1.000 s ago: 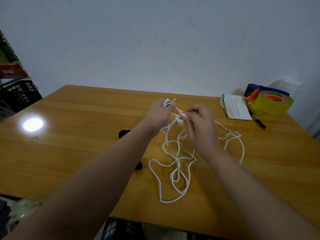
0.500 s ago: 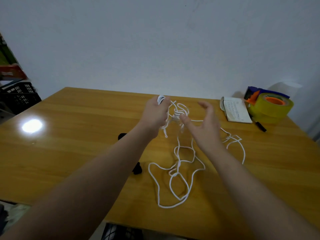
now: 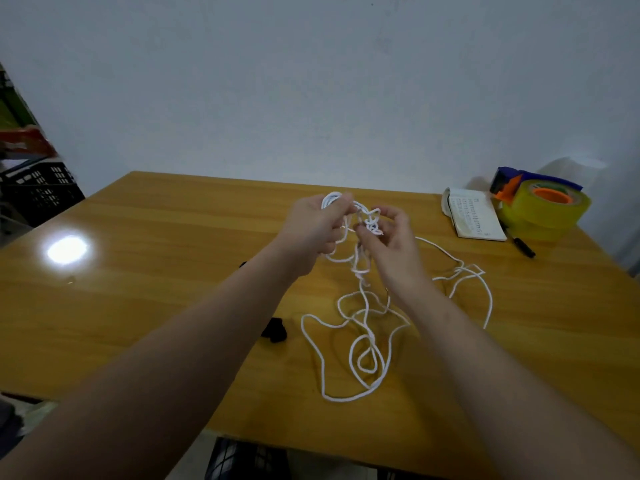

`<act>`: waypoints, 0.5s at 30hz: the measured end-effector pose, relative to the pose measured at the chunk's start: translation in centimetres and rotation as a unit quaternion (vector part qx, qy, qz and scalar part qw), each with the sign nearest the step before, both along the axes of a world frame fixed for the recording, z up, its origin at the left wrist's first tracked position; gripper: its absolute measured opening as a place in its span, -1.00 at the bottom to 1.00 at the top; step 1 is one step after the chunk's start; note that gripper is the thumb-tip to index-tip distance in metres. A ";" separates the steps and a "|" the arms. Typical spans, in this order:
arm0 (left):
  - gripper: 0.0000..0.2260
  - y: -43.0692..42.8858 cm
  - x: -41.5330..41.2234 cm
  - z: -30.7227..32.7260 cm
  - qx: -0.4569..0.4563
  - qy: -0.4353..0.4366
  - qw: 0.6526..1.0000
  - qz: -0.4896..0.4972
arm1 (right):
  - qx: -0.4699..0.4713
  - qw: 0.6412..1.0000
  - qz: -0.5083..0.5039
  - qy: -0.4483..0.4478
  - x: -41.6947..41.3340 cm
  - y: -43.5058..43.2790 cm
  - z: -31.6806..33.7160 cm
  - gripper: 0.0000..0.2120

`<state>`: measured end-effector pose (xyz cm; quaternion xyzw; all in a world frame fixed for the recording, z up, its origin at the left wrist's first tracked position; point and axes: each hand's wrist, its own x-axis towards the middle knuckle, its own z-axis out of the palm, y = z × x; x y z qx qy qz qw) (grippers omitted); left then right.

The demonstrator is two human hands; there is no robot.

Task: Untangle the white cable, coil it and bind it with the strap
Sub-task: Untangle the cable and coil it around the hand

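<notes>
A tangled white cable [image 3: 363, 344] lies in loose loops on the wooden table [image 3: 156, 271], and part of it is lifted above the table. My left hand [image 3: 317, 228] grips a small coil of several turns at the cable's upper end. Just to its right, my right hand [image 3: 391, 242] pinches a knotted clump of the same cable. A black strap [image 3: 275, 329] lies on the table beside my left forearm, partly hidden by it.
A small open notebook [image 3: 474, 218], a yellow tape roll in a dispenser [image 3: 543, 206] and a black pen [image 3: 524, 247] sit at the table's far right. A black crate [image 3: 38, 192] stands off the table to the left.
My right hand, spread open half a second ago, has closed on the knotted clump beside my left hand. The loose loops on the table have shifted slightly.
</notes>
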<state>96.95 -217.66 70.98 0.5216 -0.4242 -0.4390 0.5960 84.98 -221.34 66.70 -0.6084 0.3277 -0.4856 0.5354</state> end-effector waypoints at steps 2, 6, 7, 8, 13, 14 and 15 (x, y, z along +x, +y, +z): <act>-0.81 0.5 0.2 0.5 -0.007 -0.096 0.995 0.025 | -0.033 0.998 0.007 0.044 -0.6 -0.2 0.4 -0.76; -0.86 0.6 0.7 1.5 -0.037 -0.207 0.976 0.061 | -0.178 0.967 -0.012 0.181 -2.2 -1.4 1.5 -0.75; -0.86 0.5 0.8 1.6 -0.040 -0.215 0.973 0.069 | -0.192 0.961 -0.008 0.198 -2.5 -1.5 1.8 -0.76; -0.87 0.4 0.8 1.7 -0.043 -0.220 0.971 0.078 | -0.198 0.958 0.001 0.206 -2.9 -1.5 2.2 -0.77; -0.89 -0.5 1.1 1.5 -0.047 -0.230 0.965 0.115 | -0.134 0.973 0.079 0.168 -3.8 -0.9 3.5 -0.88; -0.89 -0.6 1.3 1.4 -0.044 -0.226 0.965 0.125 | -0.118 0.977 0.080 0.156 -3.9 -0.8 3.7 -0.88; -0.88 -0.7 1.6 1.2 -0.040 -0.219 0.965 0.136 | -0.106 0.981 0.075 0.147 -4.0 -0.6 3.7 -0.89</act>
